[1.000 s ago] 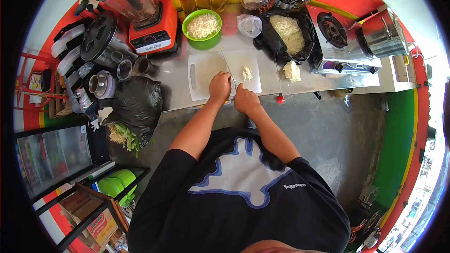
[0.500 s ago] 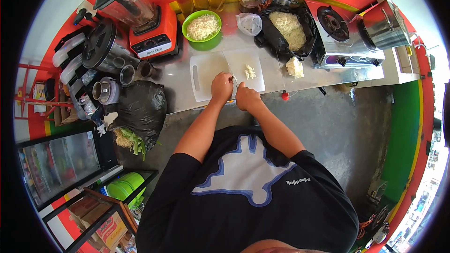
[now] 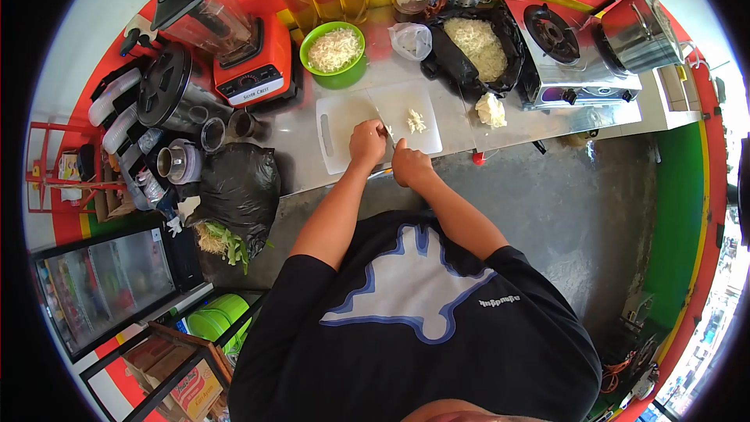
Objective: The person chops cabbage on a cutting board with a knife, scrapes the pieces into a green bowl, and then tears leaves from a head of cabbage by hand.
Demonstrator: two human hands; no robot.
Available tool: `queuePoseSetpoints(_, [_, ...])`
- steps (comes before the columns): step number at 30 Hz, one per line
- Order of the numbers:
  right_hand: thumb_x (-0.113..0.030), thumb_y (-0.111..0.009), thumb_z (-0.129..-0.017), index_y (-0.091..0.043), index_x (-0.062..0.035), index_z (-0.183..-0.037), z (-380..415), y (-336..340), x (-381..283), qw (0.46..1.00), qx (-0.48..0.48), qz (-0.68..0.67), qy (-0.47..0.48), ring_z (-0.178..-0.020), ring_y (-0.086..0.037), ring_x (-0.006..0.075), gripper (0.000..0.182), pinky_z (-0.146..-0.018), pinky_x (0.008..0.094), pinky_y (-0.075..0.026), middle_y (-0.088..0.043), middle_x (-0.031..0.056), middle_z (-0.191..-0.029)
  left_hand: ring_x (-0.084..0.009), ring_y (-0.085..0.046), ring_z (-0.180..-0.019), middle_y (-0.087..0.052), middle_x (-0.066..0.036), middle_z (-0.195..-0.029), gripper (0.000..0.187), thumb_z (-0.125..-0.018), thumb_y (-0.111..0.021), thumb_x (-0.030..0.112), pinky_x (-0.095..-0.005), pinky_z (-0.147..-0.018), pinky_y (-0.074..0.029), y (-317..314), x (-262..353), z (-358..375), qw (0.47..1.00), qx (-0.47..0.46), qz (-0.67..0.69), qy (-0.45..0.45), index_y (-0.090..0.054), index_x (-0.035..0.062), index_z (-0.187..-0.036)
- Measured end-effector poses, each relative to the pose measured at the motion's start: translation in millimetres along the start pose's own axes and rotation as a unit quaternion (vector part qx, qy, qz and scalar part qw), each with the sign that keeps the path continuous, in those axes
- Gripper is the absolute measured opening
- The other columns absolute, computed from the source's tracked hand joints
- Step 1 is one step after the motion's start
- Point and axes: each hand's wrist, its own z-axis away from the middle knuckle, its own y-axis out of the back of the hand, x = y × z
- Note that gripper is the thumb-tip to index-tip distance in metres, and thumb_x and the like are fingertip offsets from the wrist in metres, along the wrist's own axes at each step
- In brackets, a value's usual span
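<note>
A white cutting board [image 3: 336,133] lies on the metal counter with a small pile of pale cut pieces [image 3: 416,120] on its right side. My right hand [image 3: 411,166] is closed around the handle of a knife [image 3: 382,118], whose blade points up and left over the board. Just left of the blade, my left hand [image 3: 368,143] has its fingers bent together on something small that I cannot make out. Beyond the board stands a green bowl [image 3: 334,80] filled with pale shreds [image 3: 334,50].
Behind the board are a clear plastic bag [image 3: 411,41] and a black bag [image 3: 446,60] of pale shreds. A pale lump [image 3: 491,111] lies to the right, near the stove [image 3: 582,82]. On the left are a red blender [image 3: 251,70] and a full black bag [image 3: 238,187].
The knife blade shows more of its length and points further up the board. Both hands stay in nearly the same place. The view has shifted slightly.
</note>
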Motion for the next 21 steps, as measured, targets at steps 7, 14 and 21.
queuePoseSetpoints(7, [-0.010, -0.059, -0.089, -0.042, 0.0054, -0.118, 1, 3, -4, 1.000, 0.008, -0.002, 0.000, -0.107, -0.069, 0.0406, 0.037, -0.091, 0.0459, -0.055, -0.069, 0.0280, -0.110, -0.0341, -0.070, -0.081, -0.072, -0.013, -0.081, 0.003, -0.079, -0.066, 0.008, -0.0446, -0.070, -0.055, 1, -3, 4, 1.000, 0.008, 0.025, -0.009, -0.070, 0.0079, -0.079])
queuePoseSetpoints(14, [-0.013, -0.066, -0.086, -0.043, 0.0065, -0.121, -8, 4, -4, 1.000, 0.007, 0.027, 0.010, -0.107, -0.070, 0.0369, 0.046, -0.089, 0.0424, -0.056, -0.069, 0.0258, -0.113, -0.0347, -0.069, -0.078, -0.070, -0.015, -0.080, 0.005, -0.078, -0.065, 0.006, -0.0452, -0.070, -0.054, 0, -6, 7, 0.998, 0.020, 0.035, -0.055, -0.069, 0.0051, -0.076])
queuePoseSetpoints(21, [-0.013, -0.066, -0.086, -0.044, 0.0055, -0.120, 1, 0, -4, 1.000, 0.006, 0.020, 0.000, -0.105, -0.071, 0.0354, 0.045, -0.087, 0.0414, -0.057, -0.070, 0.0234, -0.113, -0.0386, -0.066, -0.078, -0.067, -0.017, -0.081, 0.008, -0.078, -0.063, 0.005, -0.0477, -0.070, -0.053, -5, -6, 12, 0.992, 0.064, 0.005, -0.106, -0.070, 0.0031, -0.076])
